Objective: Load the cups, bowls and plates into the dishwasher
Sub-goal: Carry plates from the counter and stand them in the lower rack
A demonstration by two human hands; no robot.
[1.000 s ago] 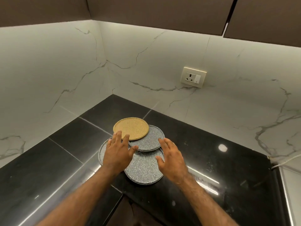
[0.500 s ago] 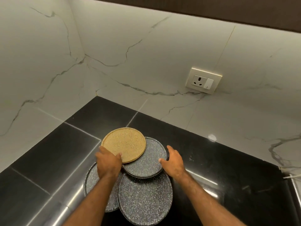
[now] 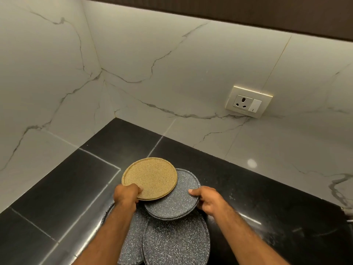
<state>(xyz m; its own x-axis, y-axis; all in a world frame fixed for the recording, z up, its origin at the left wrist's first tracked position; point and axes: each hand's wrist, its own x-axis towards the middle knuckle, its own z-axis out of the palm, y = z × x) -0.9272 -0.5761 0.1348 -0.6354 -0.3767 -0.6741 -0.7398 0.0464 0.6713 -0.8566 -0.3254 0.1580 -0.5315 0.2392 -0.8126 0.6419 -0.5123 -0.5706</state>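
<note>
A tan speckled plate (image 3: 150, 176) lies on top of an overlapping pile of plates on the black counter. My left hand (image 3: 127, 194) pinches its near edge, thumb on the top face. Under it sits a small grey speckled plate (image 3: 175, 201); my right hand (image 3: 208, 199) grips its right rim, thumb on top and fingers curled beneath. Two larger grey speckled plates lie lower: one at the front (image 3: 175, 243), one to the left (image 3: 131, 245) partly hidden by my left forearm.
The black stone counter (image 3: 57, 197) runs into a corner of white marble walls. A wall socket with a switch (image 3: 248, 101) sits on the back wall to the right. Dark cabinets hang above. No dishwasher, cups or bowls are in view.
Both hands went from hovering open over the plates to taking hold: the left on the tan plate's edge, the right on the small grey plate's rim. The view has moved closer.
</note>
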